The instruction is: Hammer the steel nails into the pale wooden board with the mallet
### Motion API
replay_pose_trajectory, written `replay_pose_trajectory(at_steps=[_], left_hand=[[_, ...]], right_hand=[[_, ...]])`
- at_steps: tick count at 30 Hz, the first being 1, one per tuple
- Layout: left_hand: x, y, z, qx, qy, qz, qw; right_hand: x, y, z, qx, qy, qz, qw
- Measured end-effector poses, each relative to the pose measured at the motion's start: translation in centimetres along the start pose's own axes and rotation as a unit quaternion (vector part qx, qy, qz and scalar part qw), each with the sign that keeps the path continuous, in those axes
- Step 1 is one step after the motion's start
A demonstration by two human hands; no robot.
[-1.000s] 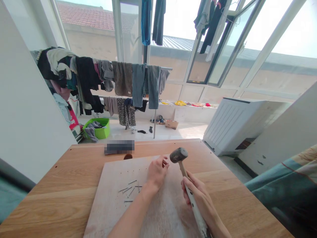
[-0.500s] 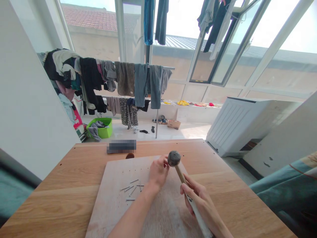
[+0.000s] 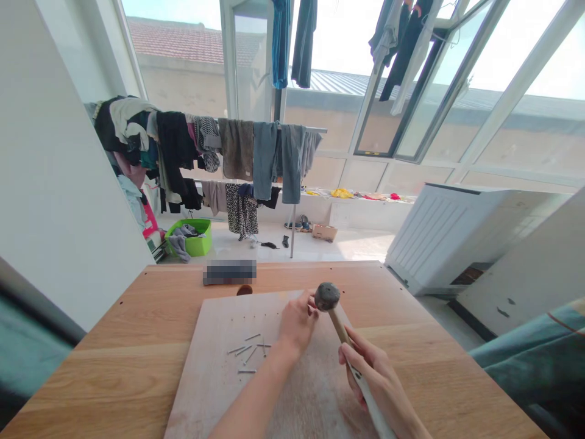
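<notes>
A pale wooden board (image 3: 219,390) lies on the wooden table (image 3: 114,360). My right hand (image 3: 372,381) is wrapped round the handle of a hammer (image 3: 327,297), whose dark head sits low over the board's far part. My left hand (image 3: 298,320) rests on the board just left of the hammer head, fingers pinched together at something too small to make out. Several loose nails (image 3: 249,352) lie on the board left of my left hand, and a row of driven nails dots the board beyond them.
A blurred dark object (image 3: 229,272) and a small brown round thing (image 3: 244,290) sit near the table's far edge. Beyond are a clothes rack (image 3: 247,152) with laundry, a green basket (image 3: 192,238), a white appliance (image 3: 448,231) and white panels on both sides.
The hammer head has come down and left from a raised, side-on position to just beside my left fingertips. The view has shifted slightly; my left hand stays in place on the board.
</notes>
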State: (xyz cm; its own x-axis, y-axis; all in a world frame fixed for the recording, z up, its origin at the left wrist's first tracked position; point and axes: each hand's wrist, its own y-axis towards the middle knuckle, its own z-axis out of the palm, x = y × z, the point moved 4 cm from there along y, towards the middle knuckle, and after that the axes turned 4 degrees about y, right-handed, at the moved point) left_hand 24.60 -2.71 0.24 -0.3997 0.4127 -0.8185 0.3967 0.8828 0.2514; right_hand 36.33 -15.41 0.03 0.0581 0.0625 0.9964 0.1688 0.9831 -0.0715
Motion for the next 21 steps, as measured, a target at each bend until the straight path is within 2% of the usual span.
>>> replay_pose_trajectory(at_steps=[4, 7, 10, 13, 15, 18, 21], left_hand=[[-0.1, 0.1, -0.3, 0.004, 0.006, 0.006, 1.0], [-0.6, 0.1, -2.6, 0.017, 0.089, 0.009, 0.996], [-0.9, -0.4, -6.1, 0.104, 0.171, 0.031, 0.979], [-0.6, -1.7, -9.5, 0.219, 0.222, 0.051, 0.949], [-0.2, -2.7, -11.3, 0.266, 0.253, 0.046, 0.929], [0.1, -3.7, -12.6, 0.294, 0.279, 0.032, 0.914], [0.1, -4.3, -12.3, 0.305, 0.283, 0.027, 0.909]], right_hand=[[0.0, 0.0, -0.2, -0.013, 0.019, 0.005, 1.0], [0.4, 0.1, -0.4, -0.044, 0.022, 0.009, 0.999], [0.6, 0.2, -0.7, -0.061, -0.001, 0.028, 0.998], [0.2, 0.3, -0.7, -0.057, -0.03, 0.06, 0.996], [0.0, 0.4, -0.8, -0.064, -0.033, 0.062, 0.995], [-0.2, 0.6, -1.0, -0.086, -0.021, 0.063, 0.994], [-0.2, 0.7, -1.1, -0.093, -0.018, 0.072, 0.993]])
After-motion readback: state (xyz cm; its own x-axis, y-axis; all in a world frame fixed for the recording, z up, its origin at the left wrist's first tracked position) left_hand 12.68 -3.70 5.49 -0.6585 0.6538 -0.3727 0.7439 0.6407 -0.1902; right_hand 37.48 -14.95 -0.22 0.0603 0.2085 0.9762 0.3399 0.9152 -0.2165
